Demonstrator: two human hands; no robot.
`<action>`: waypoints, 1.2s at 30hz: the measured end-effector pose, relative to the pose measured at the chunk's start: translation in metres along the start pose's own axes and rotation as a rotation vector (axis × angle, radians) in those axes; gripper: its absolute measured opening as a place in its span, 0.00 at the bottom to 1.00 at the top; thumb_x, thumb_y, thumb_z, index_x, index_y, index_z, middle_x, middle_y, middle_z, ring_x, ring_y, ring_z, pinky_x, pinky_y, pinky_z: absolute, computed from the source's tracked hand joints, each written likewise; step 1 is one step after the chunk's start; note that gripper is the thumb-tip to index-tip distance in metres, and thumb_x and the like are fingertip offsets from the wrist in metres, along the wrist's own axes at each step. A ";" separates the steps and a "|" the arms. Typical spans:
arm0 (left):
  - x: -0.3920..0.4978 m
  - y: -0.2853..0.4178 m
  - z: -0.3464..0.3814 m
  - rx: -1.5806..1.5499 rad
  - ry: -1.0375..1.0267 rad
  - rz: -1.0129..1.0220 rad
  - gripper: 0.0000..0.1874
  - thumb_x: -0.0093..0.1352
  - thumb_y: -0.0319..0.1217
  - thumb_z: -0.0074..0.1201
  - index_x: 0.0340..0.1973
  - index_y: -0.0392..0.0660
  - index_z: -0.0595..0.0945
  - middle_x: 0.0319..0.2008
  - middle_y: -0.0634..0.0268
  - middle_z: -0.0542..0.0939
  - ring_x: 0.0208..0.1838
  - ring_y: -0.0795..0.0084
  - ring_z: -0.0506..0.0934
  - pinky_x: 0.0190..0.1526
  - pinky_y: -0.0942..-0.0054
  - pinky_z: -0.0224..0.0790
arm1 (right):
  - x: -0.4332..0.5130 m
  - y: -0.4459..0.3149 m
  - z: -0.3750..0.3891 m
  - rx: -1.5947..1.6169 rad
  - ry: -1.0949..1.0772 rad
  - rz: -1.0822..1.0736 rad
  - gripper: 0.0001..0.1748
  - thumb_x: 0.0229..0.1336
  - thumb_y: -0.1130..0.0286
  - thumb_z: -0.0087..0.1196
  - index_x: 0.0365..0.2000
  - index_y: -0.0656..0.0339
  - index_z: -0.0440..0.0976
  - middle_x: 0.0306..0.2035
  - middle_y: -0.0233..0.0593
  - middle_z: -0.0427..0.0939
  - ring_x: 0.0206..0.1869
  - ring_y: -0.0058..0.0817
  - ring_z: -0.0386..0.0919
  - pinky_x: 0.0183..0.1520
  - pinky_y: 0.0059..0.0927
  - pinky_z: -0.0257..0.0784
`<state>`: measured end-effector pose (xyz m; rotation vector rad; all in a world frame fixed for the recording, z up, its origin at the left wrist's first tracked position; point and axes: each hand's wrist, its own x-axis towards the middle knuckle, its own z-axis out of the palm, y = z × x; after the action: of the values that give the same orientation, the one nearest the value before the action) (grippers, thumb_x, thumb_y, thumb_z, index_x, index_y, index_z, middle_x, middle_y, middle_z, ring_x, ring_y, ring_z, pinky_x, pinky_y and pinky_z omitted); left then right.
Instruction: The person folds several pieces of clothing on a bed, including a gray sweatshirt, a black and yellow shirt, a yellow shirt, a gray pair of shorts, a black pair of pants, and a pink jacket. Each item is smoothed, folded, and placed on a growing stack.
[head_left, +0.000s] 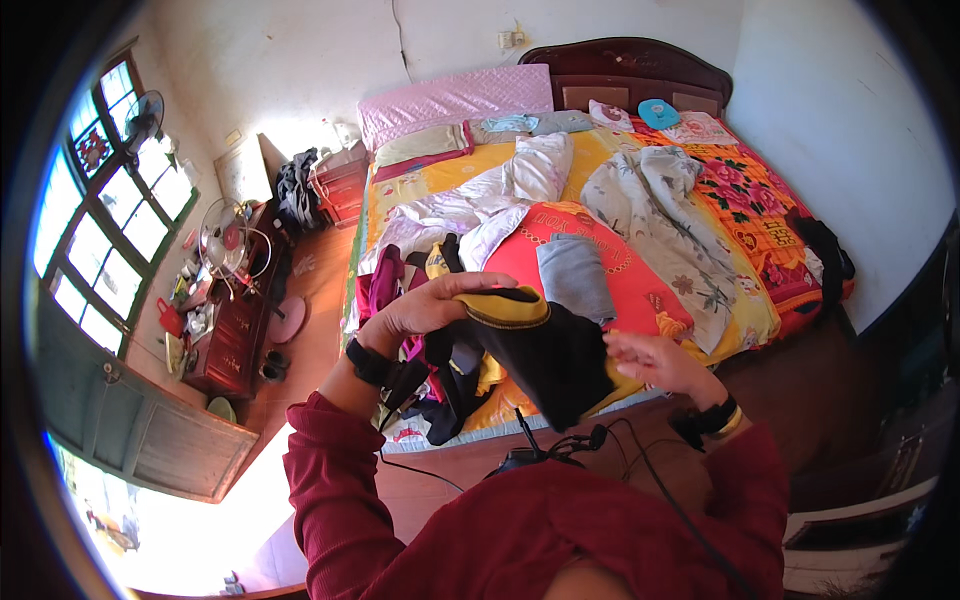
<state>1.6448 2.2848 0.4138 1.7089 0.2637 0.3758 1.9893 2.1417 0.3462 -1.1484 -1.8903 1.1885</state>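
My left hand grips a black garment at its yellow-lined opening, with the fingers over the edge. The garment hangs down in front of me, above the near edge of the bed. At its right side is my right hand, fingers apart; whether it touches the cloth I cannot tell. Just beyond the garment, a folded grey cloth lies on a red blanket with printed lettering. A jumbled pile of clothes, in magenta, black and yellow, lies behind and below my left hand.
Rumpled white quilts spread over the bed, which has a dark wooden headboard. On the left are a fan, a low wooden cabinet, a pink stool and a window. A cable runs before my chest.
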 end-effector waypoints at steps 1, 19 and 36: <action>0.003 0.009 0.006 0.005 -0.107 0.024 0.30 0.62 0.11 0.33 0.61 0.37 0.65 0.59 0.62 0.69 0.63 0.73 0.65 0.65 0.73 0.52 | 0.010 -0.007 0.007 0.235 0.135 -0.009 0.35 0.54 0.66 0.59 0.61 0.59 0.58 0.51 0.41 0.72 0.47 0.28 0.75 0.50 0.31 0.69; -0.136 0.053 -0.043 0.876 -0.027 -0.330 0.24 0.58 0.27 0.52 0.52 0.41 0.74 0.40 0.56 0.80 0.45 0.68 0.77 0.50 0.72 0.67 | 0.091 -0.097 0.111 0.270 0.119 -0.270 0.16 0.63 0.69 0.50 0.48 0.65 0.72 0.43 0.24 0.75 0.47 0.12 0.69 0.52 0.18 0.63; -0.100 0.018 -0.032 -0.290 0.510 -0.188 0.16 0.71 0.30 0.44 0.52 0.36 0.72 0.44 0.60 0.78 0.44 0.73 0.78 0.48 0.74 0.71 | 0.098 -0.084 0.058 0.555 0.435 -0.018 0.17 0.62 0.67 0.49 0.48 0.67 0.71 0.44 0.30 0.75 0.46 0.16 0.71 0.51 0.20 0.64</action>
<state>1.5394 2.2730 0.4259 1.2711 0.7014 0.6735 1.8694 2.1902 0.4047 -0.9717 -1.1452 1.2259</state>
